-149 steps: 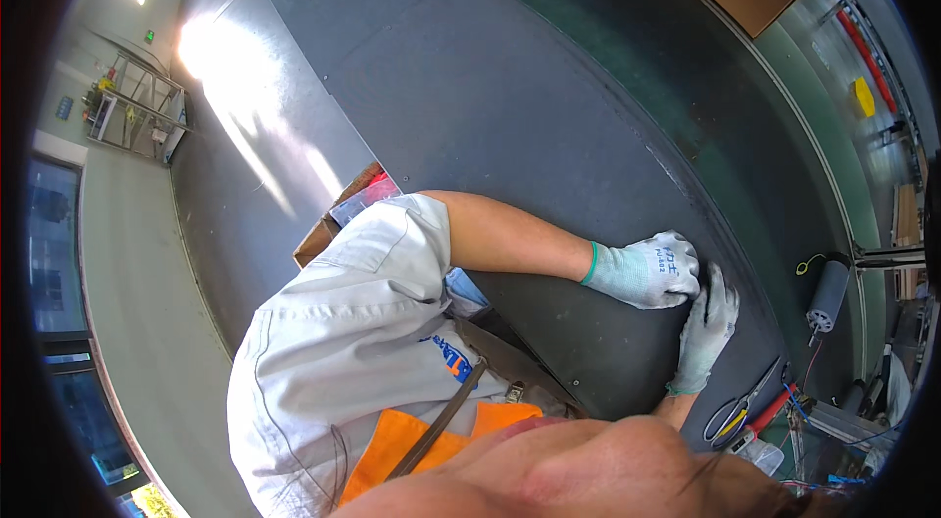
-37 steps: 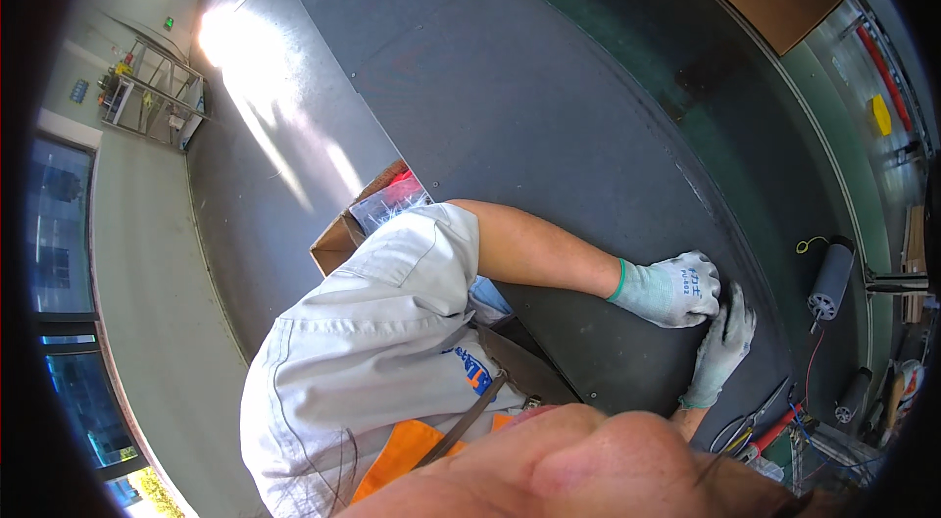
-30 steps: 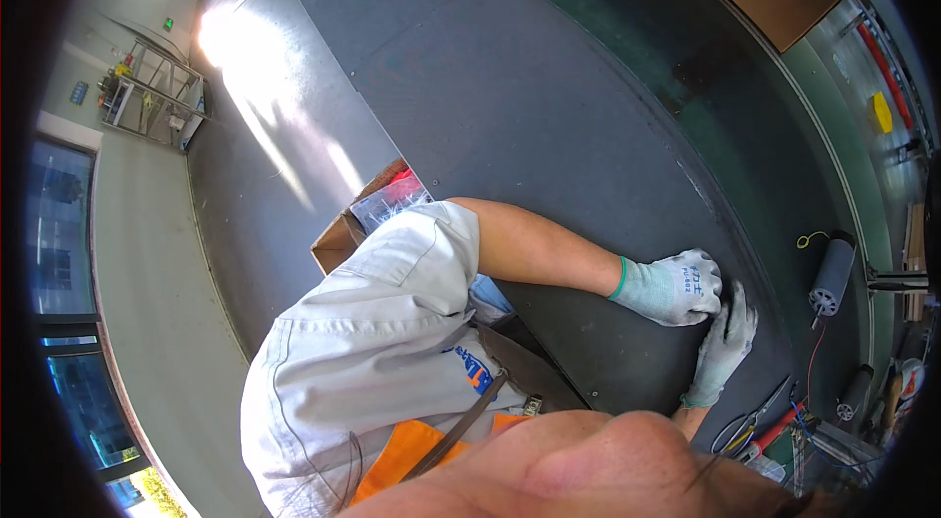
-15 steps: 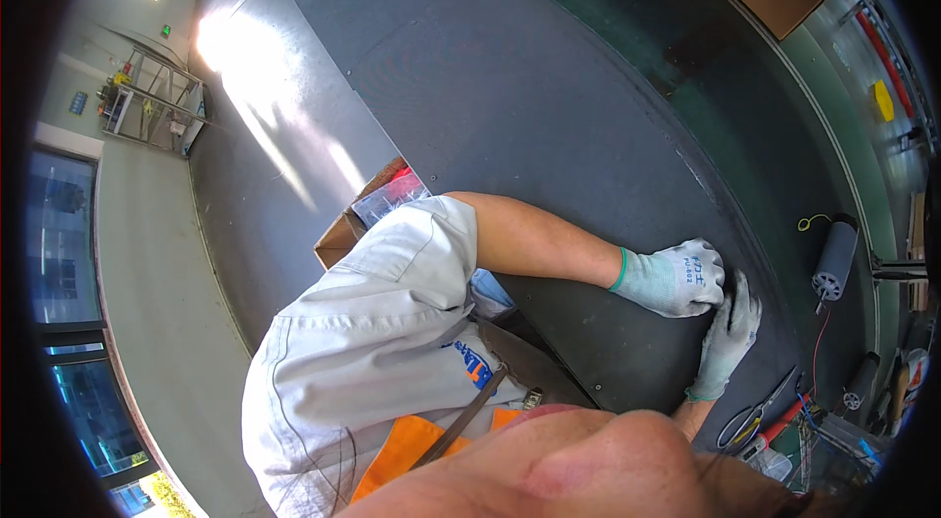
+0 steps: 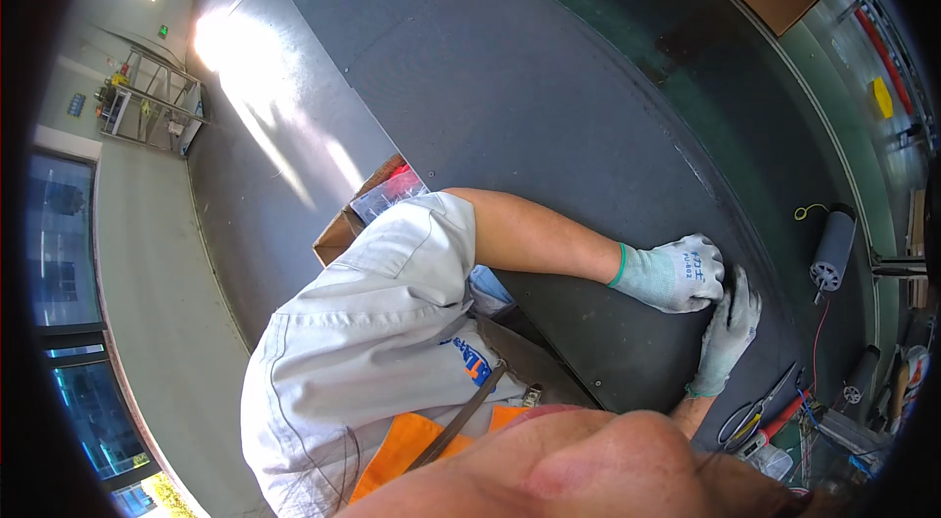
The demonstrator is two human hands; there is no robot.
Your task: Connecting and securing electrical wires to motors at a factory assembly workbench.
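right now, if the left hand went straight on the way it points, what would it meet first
Most likely the right hand, directly ahead of the left hand; whether the two already touch is hard to tell.

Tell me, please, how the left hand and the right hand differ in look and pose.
The left hand is curled; the right hand has straighter fingers. The left hand's glove shows blue print; none is plain on the right hand's. In the picture, the left hand points rightward, the right hand upward. Both gloves are pale, green-edged.
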